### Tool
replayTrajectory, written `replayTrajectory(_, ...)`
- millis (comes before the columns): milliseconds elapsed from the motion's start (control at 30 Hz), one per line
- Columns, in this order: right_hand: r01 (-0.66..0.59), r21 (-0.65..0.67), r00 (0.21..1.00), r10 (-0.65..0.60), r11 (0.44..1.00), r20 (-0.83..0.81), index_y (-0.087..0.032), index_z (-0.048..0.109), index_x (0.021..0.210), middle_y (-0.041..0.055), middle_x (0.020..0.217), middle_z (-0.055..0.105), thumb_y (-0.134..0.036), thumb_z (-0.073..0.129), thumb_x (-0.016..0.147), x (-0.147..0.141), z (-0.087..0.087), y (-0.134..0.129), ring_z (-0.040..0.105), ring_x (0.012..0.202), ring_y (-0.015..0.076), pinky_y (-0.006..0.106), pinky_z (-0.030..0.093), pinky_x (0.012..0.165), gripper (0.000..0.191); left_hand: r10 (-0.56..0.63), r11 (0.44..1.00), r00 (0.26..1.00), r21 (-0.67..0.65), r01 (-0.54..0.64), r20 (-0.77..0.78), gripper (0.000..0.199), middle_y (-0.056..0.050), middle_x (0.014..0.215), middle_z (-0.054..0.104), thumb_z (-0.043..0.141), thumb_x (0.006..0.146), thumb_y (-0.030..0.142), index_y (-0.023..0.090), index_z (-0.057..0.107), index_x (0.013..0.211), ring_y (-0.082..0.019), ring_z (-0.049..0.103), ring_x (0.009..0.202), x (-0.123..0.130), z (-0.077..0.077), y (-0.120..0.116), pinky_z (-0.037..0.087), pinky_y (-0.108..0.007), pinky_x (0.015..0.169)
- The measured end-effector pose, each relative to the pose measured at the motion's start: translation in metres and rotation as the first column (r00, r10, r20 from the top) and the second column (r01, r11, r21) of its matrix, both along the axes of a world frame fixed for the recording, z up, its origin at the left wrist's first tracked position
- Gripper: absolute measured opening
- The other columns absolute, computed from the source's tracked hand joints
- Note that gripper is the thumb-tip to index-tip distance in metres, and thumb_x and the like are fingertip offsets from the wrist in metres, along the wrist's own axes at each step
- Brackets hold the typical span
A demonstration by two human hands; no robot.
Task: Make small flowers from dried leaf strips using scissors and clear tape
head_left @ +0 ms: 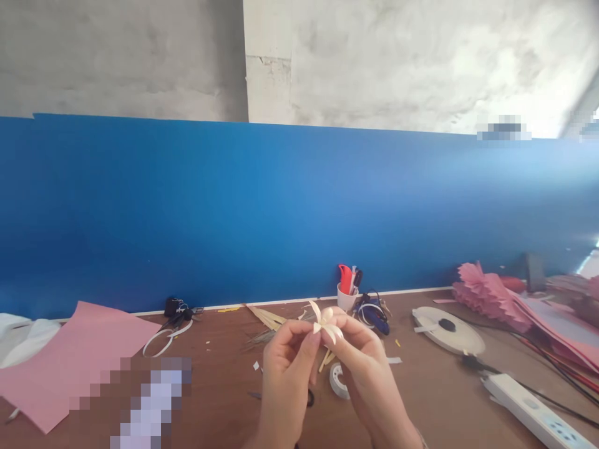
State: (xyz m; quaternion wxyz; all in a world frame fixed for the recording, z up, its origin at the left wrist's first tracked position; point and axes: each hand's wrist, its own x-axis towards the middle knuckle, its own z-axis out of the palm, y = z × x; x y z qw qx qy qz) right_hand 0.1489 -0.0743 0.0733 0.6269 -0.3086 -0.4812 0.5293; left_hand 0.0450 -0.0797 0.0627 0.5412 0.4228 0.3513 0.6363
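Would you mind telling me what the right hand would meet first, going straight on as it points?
The small cream flower with thin curved petals, already touching the right hand, comes first; beyond it, probably the left hand, though depth is hard to judge.

No text, label, brand, number or sign is legible. At the lower right of the frame, the white power strip (524, 399) carries small blue and dark marks on its socket face; these are too small to resolve as characters. At the lower centre, the tape roll (334, 381) shows small dark marks around its ring, likewise unreadable. One pixelated patch (152, 405) at the lower left conceals all detail beneath it.
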Motion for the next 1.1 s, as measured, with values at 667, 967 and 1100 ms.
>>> replayTrajectory(667, 0.170, 0.118, 0.960, -0.191, 0.978, 0.204, -0.021, 0.064, 0.074, 0.0019, 0.072, 0.058, -0.043, 0.061, 0.079, -0.002, 0.002, -0.008, 0.050, 0.071, 0.0183, 0.027, 0.040, 0.065, 0.023, -0.087, 0.952, 0.995, 0.299, 0.071, 0.040, 0.019, 0.001, 0.069, 0.059, 0.071, 0.074, 0.036, 0.019, 0.062, 0.075, -0.011, 0.047, 0.059, -0.026, -0.012, 0.039, 0.038, -0.024, 0.059)
replayTrajectory(967, -0.024, -0.173, 0.992, 0.044, 0.985, 0.114, -0.017, 0.055, 0.055, -0.0041, 0.054, 0.046, -0.040, 0.077, 0.062, -0.010, 0.011, -0.018, 0.034, 0.051, 0.0084, 0.022, 0.032, 0.051, 0.033, -0.080, 0.901, 0.995, 0.422, 0.099, -0.062, 0.008, 0.001, 0.072, 0.057, 0.064, 0.081, 0.026, 0.022, 0.064, 0.074, -0.015, 0.051, 0.072, -0.032, -0.028, 0.040, 0.040, -0.027, 0.072)
replayTrajectory(1100, -0.063, -0.186, 0.986, 0.091, 0.981, 0.142, -0.017, 0.055, 0.057, -0.0054, 0.051, 0.042, -0.039, 0.076, 0.062, -0.006, 0.008, -0.015, 0.029, 0.048, 0.0072, 0.021, 0.026, 0.046, 0.031, -0.118, 0.922, 0.993, 0.370, 0.111, -0.002, 0.011, 0.002, 0.071, 0.056, 0.067, 0.078, 0.029, 0.022, 0.062, 0.071, -0.014, 0.050, 0.072, -0.033, -0.031, 0.043, 0.041, -0.029, 0.074)
